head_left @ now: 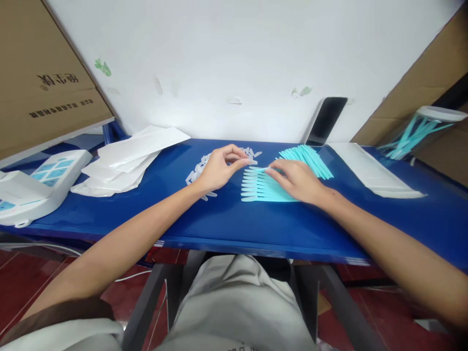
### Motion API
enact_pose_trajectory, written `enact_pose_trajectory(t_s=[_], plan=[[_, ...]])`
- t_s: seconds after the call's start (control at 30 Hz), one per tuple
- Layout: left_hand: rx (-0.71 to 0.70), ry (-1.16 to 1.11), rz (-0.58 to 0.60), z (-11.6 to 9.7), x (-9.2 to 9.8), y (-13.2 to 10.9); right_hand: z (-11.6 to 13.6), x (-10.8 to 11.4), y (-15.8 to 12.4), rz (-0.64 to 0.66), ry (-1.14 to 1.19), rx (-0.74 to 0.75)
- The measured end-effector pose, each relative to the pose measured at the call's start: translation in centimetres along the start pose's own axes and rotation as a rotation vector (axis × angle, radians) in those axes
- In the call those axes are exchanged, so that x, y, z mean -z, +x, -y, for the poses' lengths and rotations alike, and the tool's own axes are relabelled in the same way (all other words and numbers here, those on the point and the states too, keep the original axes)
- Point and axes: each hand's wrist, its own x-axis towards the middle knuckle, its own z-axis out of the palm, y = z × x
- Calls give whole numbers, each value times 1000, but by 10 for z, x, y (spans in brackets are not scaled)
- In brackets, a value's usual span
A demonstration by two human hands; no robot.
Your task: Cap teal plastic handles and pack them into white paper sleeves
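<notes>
Left hand (218, 169) pinches a translucent tip (252, 162); right hand (299, 180) pinches a turquoise stick (260, 169) at the stick row (268, 192), between the surface (219, 222)'s front and rear edges.

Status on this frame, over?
Left hand: pinching translucent cap. Right hand: holding turquoise stick, by row of capped sticks. No obstruction visible between hands.

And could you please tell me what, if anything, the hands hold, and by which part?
Left hand: a pale cap, by its left end. Right hand: seemingly a teal stick, near its left end.
</notes>
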Motion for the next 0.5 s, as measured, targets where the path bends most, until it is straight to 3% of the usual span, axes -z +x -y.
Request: enact_pose_trajectory(t_s=[0.33, 0.5], plan=[[-14, 92, 47, -6, 1, 0, 2, 4, 0, -32, 32, 11], [-48, 161, 80, -8, -1, -1, 3, 3, -1, -18, -60, 76]])
